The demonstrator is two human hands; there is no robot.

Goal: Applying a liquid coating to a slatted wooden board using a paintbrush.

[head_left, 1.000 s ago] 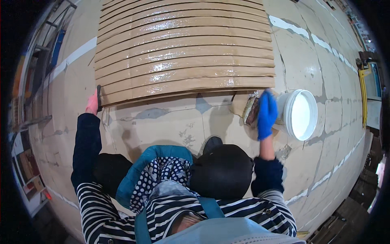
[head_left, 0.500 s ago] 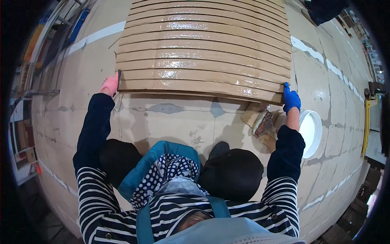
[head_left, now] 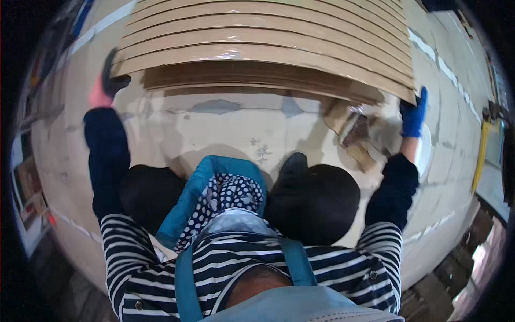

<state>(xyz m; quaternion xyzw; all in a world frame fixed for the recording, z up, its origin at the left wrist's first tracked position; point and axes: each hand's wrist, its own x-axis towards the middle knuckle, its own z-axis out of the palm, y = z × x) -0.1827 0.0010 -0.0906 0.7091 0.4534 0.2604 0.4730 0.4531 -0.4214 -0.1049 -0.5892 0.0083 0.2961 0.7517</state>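
Note:
Overlapping brown cardboard sheets [head_left: 257, 51] lie in shingled rows ahead of me, glossy along their exposed strips. Their near edge is raised, leaving a dark gap above a lower stack of cardboard [head_left: 214, 80]. My left hand [head_left: 107, 83], in a pink glove with a dark palm, is at the near left corner, fingers along the side and thumb below the edge. At the near right corner, my right hand [head_left: 413, 115] in a blue glove grips the sheets, its thumb pointing up outside the corner. The left hand is somewhat blurred.
Beyond my right wrist is a white bucket [head_left: 425, 153], mostly hidden. Crumpled plastic and brown scraps [head_left: 354, 134] lie on the worn tiled floor [head_left: 214, 134] by the stack. A yellow frame [head_left: 482, 155] stands far right. Someone's dark clothing [head_left: 437, 4] shows top right.
The upper cardboard sheets have come up off the lower stack at the near edge. Both hands have moved up and farther apart in the picture with the corners. The bucket is more hidden.

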